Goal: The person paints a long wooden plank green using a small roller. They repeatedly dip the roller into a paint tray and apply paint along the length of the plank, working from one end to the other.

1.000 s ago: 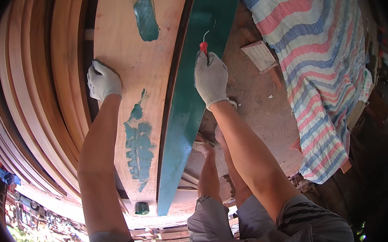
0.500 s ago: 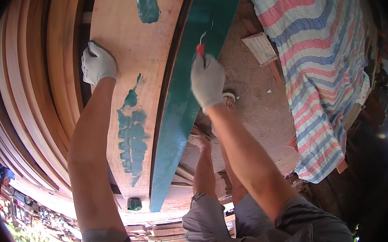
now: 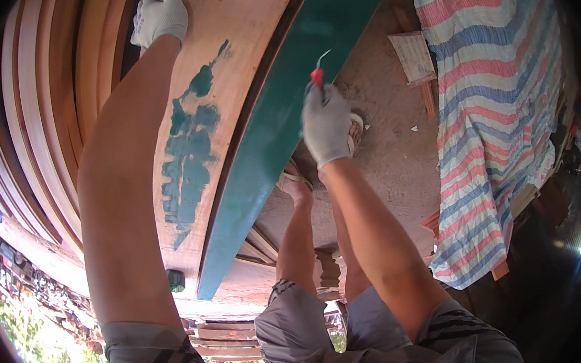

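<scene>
The right hand [image 3: 327, 124], in a pale knitted work glove, is closed around a small hand tool with a red handle and a thin, bent metal tip [image 3: 318, 75]. The tool points away from the person, over a long, glossy dark-green board [image 3: 266, 142]; whether its tip touches the surface I cannot tell. The left hand [image 3: 160, 18], in a matching pale glove, has its fingers curled at the left edge of a broad, pale wooden board [image 3: 242, 26]; whether it grips that edge is unclear. A ragged, dull-green patch [image 3: 189, 163] spreads over the pale board, and a dark gap runs between this board and the green one. Near the pale board's lower end sits a small dark-green object [image 3: 176, 280], partly hidden by the left arm.

Curved brown wooden planks [image 3: 41, 99] stand in rows at the left. At the right, a woven sheet striped red, white and blue [image 3: 496, 80] hangs in folds. Beside it, a flat, pale four-sided wooden piece [image 3: 412, 57] lies above the brown floor [image 3: 385, 159].
</scene>
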{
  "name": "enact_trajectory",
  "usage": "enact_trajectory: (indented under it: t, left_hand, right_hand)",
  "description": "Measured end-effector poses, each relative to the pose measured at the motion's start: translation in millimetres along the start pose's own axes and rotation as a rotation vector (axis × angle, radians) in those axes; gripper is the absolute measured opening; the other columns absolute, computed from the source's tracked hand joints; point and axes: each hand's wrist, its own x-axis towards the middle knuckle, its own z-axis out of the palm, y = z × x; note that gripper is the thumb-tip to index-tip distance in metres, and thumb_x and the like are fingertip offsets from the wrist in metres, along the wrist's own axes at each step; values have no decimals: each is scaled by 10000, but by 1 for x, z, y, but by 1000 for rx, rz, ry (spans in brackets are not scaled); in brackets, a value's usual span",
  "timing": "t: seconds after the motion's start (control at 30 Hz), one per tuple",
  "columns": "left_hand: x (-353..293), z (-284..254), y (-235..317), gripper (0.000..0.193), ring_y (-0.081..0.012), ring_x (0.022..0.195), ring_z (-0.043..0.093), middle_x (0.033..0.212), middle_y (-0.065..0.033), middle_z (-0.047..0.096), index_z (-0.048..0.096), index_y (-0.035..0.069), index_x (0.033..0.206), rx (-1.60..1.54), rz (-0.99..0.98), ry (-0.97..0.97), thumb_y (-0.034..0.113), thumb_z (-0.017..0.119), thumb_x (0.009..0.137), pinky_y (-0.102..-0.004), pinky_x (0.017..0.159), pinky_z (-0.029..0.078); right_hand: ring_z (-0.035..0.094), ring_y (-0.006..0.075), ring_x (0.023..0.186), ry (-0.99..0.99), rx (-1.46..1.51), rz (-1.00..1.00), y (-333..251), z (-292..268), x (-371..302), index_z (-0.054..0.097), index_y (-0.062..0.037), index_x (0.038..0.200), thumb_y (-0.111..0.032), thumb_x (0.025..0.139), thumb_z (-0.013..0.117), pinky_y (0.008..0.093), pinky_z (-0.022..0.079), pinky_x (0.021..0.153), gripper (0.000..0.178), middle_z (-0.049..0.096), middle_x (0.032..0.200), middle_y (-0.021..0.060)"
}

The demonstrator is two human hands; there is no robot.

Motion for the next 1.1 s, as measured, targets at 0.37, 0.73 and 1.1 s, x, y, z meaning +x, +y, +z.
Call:
enact_trajectory:
  t: [0.37, 0.73, 1.1]
  left_hand:
    - [-281, -99, -258, 502, -419, 1547, 418, 1637, -259, 486, 508, -41, 1569, -333, 212, 73, 225, 527, 1143, -505, 1298, 285]
    - [-797, -201, -268, 468, -432, 1432, 509, 1518, -244, 584, 558, -38, 1480, -276, -714, -546, 250, 571, 1111, -524, 1227, 345]
    - [-559, -110, -175, 440, -410, 1339, 569, 1426, -230, 639, 612, -25, 1390, -946, -740, 2, 291, 605, 1085, -506, 1151, 399]
  right_hand:
    - [715, 496, 917, -104, -129, 37, 43, 3, -99, 674, 42, 1055, -373, 1144, 480, 569, 531, 839, 467, 734, 911, 289]
    - [750, 453, 997, -150, -191, 30, 121, 102, -235, 727, 21, 1073, -389, 1148, 432, 516, 564, 880, 511, 765, 1017, 288]
    - [712, 303, 840, -429, -415, -272, 193, 51, -178, 713, -13, 1080, -319, 1153, 442, 439, 547, 689, 415, 751, 994, 149]
